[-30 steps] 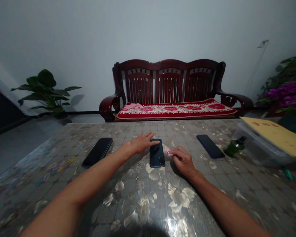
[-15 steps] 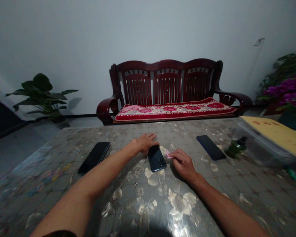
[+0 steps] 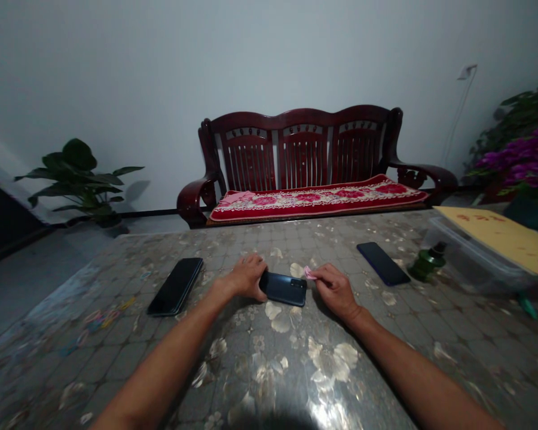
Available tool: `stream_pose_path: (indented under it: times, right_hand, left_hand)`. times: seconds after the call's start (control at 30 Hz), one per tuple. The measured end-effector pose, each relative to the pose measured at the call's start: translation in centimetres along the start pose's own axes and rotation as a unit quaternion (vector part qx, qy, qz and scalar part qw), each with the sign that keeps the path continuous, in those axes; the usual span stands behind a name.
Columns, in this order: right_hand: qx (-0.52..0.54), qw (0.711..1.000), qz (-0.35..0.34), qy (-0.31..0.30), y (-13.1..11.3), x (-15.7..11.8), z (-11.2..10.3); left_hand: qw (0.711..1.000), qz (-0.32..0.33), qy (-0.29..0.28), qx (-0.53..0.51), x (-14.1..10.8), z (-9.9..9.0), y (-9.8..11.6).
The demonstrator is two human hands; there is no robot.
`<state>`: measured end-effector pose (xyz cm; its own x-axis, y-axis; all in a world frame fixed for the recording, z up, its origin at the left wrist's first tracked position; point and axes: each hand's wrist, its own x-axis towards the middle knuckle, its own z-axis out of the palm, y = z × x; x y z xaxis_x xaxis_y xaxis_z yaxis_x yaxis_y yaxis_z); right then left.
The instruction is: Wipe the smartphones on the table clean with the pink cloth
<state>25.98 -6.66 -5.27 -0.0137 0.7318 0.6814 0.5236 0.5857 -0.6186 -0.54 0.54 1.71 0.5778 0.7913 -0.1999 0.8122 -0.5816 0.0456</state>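
Note:
A dark phone (image 3: 284, 288) lies sideways near the middle of the table, its back and camera block facing up, the cameras at its right end. My left hand (image 3: 250, 277) grips its left end, thumb at the near edge and fingers at the far edge. Just right of the phone, my right hand (image 3: 335, 288) is closed in a pinch on a small pink cloth (image 3: 309, 273), which is apart from the phone.
Another dark phone (image 3: 176, 286) lies at left, near colourful bands (image 3: 102, 319). At right are a blue-edged phone (image 3: 382, 263), a green bottle (image 3: 427, 263) and a clear plastic box (image 3: 470, 263) under a yellow sheet (image 3: 497, 236). A wooden bench (image 3: 302, 155) stands beyond the table (image 3: 233, 382).
The middle phone has turned from pointing mostly toward me to lying sideways. My left hand has moved left and nearer, now around its end. My right hand has barely moved.

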Motion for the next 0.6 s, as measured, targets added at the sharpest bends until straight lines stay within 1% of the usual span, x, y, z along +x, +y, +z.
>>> stream_pose_path:
  times: [0.17,0.27,0.37,0.5,0.6]
  right_hand:
    - [-0.046,0.998,-0.005,-0.033,0.3,0.0,-0.2]
    - [-0.096,0.993,-0.006,-0.062,0.8,0.2,-0.6]
    - [-0.152,0.984,0.007,-0.094,1.1,0.5,-1.2]
    - [-0.201,0.970,0.009,-0.136,1.0,0.6,-1.6]
    - [-0.231,0.959,-0.010,-0.164,0.6,0.6,-1.5]
  left_hand:
    - [0.997,-0.041,0.052,-0.029,-2.1,1.2,2.4]
    - [0.994,-0.065,0.063,-0.068,-3.0,2.1,2.9]
    - [0.989,-0.061,0.069,-0.118,-3.9,3.2,2.0]
    - [0.978,-0.013,0.112,-0.176,-4.8,4.7,-0.1]
    - [0.970,0.018,0.131,-0.204,-5.1,5.6,-1.1]
